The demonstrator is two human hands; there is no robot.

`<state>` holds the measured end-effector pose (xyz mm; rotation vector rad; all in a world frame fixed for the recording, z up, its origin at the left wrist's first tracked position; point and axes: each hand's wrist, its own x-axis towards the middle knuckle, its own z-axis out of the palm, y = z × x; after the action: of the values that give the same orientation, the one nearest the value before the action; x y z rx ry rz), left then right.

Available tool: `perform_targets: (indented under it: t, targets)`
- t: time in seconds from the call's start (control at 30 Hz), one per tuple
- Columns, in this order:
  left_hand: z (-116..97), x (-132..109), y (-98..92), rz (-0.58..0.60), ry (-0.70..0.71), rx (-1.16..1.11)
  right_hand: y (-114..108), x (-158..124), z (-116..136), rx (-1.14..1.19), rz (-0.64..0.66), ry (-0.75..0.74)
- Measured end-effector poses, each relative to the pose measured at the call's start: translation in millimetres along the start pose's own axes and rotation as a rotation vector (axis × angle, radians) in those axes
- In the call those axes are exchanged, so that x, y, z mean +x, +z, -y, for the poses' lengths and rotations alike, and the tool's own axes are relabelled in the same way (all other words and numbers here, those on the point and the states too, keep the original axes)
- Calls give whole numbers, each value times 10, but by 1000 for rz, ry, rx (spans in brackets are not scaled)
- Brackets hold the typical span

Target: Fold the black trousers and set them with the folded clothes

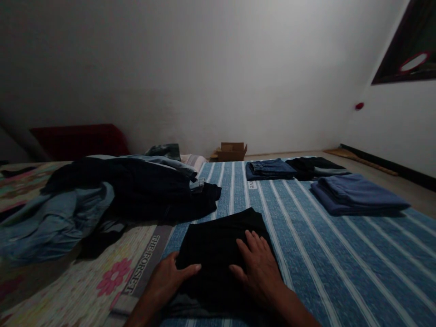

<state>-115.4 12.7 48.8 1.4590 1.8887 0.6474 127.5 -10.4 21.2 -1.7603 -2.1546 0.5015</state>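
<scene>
A black garment (218, 254), folded into a rough rectangle, lies on the blue striped sheet in front of me. At its left edge is my left hand (166, 274), thumb laid over the top of the cloth and fingers curled at the side, their tips partly hidden. My right hand (257, 265) rests flat on the right part of the garment, fingers spread. To the left of the garment, a loose heap holds dark navy clothing (136, 186) and a crumpled light-blue denim piece (68, 218).
Folded blue jeans (270, 169), a folded black garment (316, 165) and a folded blue garment (357, 193) lie on the striped sheet (306, 254) at the far right. Beyond the bed's far edge stands an open cardboard box (232, 151), near the wall.
</scene>
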Motion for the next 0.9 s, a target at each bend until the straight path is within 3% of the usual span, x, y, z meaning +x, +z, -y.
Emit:
perform_targets:
  t: [0.17,0.33,0.47,0.6,0.9]
  targets:
    - [12,11,7,-25,14,36,0,-253,-438,13,-191,203]
    - [3,1,-4,-39,34,63,-25,-466,-803,418,-226,302]
    - [-40,-37,-35,7,52,13,-102,-493,-777,650,-255,425]
    - [-60,-65,-61,14,43,-13,-129,-454,-692,777,-194,418]
    - [144,3,-62,66,61,-130,-94,-415,-701,719,-182,485]
